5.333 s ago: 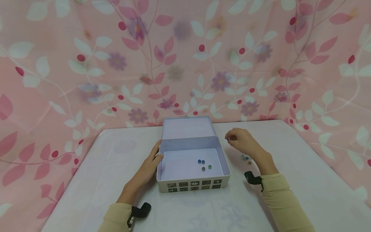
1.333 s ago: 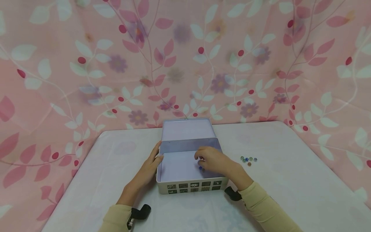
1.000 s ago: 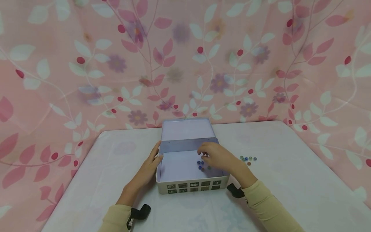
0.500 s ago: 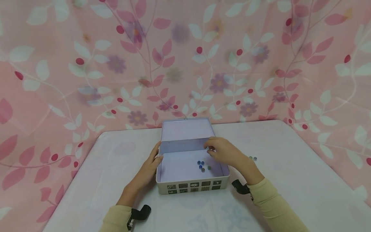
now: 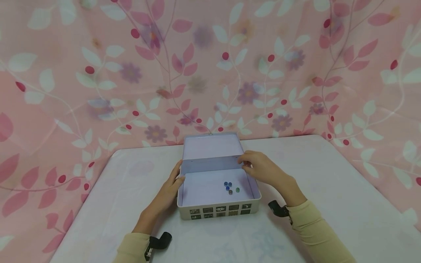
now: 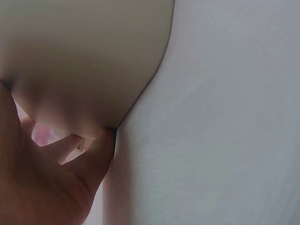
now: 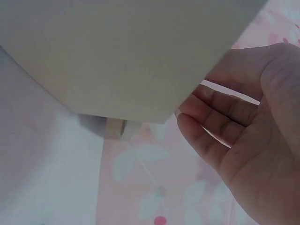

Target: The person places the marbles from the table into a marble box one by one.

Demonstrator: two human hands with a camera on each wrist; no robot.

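Observation:
An open hinged tin box (image 5: 219, 211) stands on the table, its raised lid (image 5: 211, 145) leaning back. Several glass marbles (image 5: 227, 188), blue, green and brownish, lie inside toward the right. My left hand (image 5: 168, 191) grips the box's left side, thumb at the rim and fingers along the outer wall; the left wrist view shows the thumb (image 6: 96, 159) against the wall. My right hand (image 5: 261, 168) is over the right rear rim, with loosely bent fingers and no marble visible in it. In the right wrist view, the box wall hides some fingertips of the right hand (image 7: 248, 122).
A white cloth covers the table (image 5: 345, 175). Behind its far edge hangs a pink floral curtain (image 5: 210, 73). Black wrist cameras sit at the left cuff (image 5: 160, 240) and right cuff (image 5: 279, 209).
A blue marble has joined those in the box. My right hand has moved from inside to the right rear rim, its arm now covering the loose marbles on the table. The left hand stays.

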